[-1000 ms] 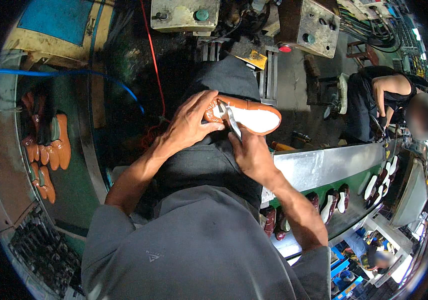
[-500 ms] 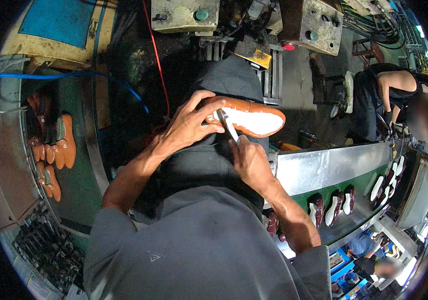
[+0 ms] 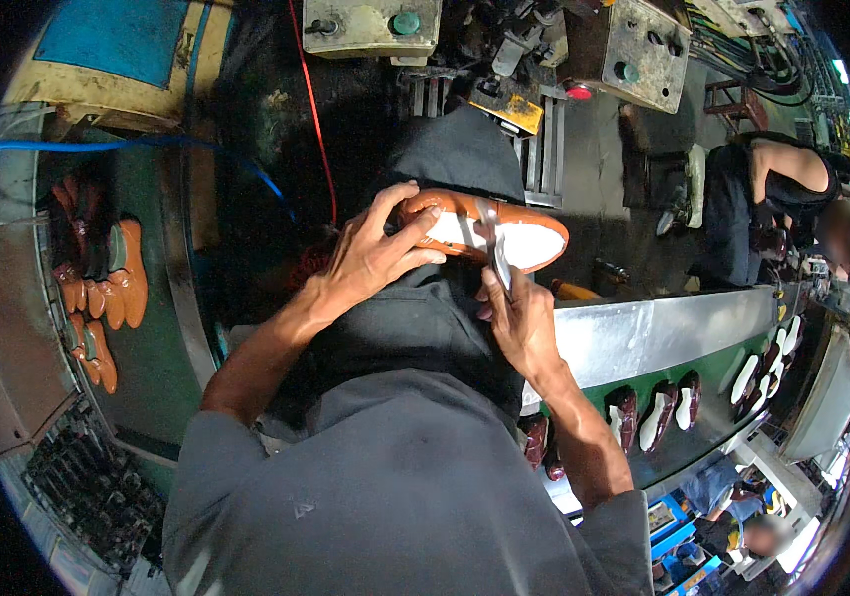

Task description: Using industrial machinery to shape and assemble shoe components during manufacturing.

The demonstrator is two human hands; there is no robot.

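An orange-brown shoe (image 3: 534,245) rests across my lap with its bottom up, a white panel covering most of that side. My left hand (image 3: 370,253) grips its left end, thumb and fingers wrapped around the edge. In my closed right hand (image 3: 524,323) is a silver metal hand tool (image 3: 499,260). Its head is smeared by motion over the middle of the white panel, so its exact kind and whether it touches the shoe cannot be told.
Glossy tan shoes (image 3: 127,278) lie on a green surface at left. Several dark red shoes (image 3: 658,417) stand on a green belt behind a metal ledge (image 3: 658,338) at right. Control boxes (image 3: 370,25) stand ahead. A person (image 3: 792,199) bends over at far right.
My right hand and the metal tool have moved right, from near the shoe's left end to over its middle. The left hand keeps its grip on the shoe.
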